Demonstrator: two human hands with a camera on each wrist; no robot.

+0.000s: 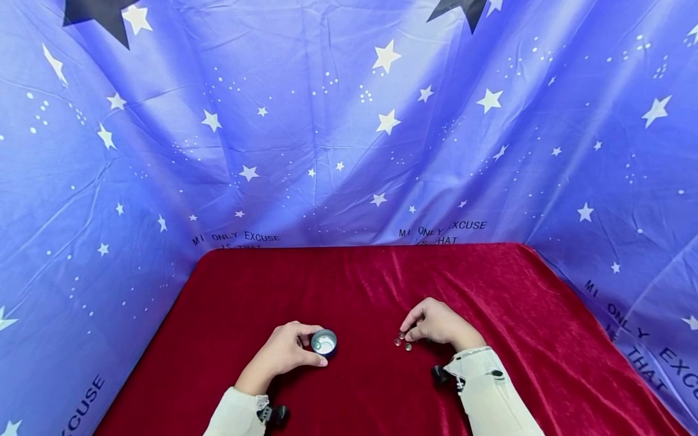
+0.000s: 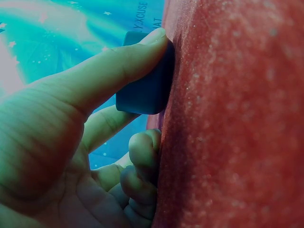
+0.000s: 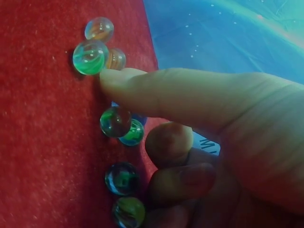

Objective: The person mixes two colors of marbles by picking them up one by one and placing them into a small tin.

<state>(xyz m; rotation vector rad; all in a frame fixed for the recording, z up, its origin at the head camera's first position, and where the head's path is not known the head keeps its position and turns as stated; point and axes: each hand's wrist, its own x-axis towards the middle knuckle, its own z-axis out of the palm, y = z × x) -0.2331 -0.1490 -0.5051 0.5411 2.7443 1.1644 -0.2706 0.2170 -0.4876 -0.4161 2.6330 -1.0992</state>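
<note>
Glossy glass marbles [image 3: 90,57], red velvet cloth [image 1: 354,284]

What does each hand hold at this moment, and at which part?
The left hand grips the small metal cup by its side wall, thumb against fingers. The right hand touches the marbles with its fingertips; whether it pinches one cannot be told.

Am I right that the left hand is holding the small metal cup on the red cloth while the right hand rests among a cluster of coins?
Not quite: they are glass marbles, not coins, as the right wrist view shows plainly. The rest stands: the left hand holds the small metal cup on the red cloth, and the right hand rests among the cluster.
</note>
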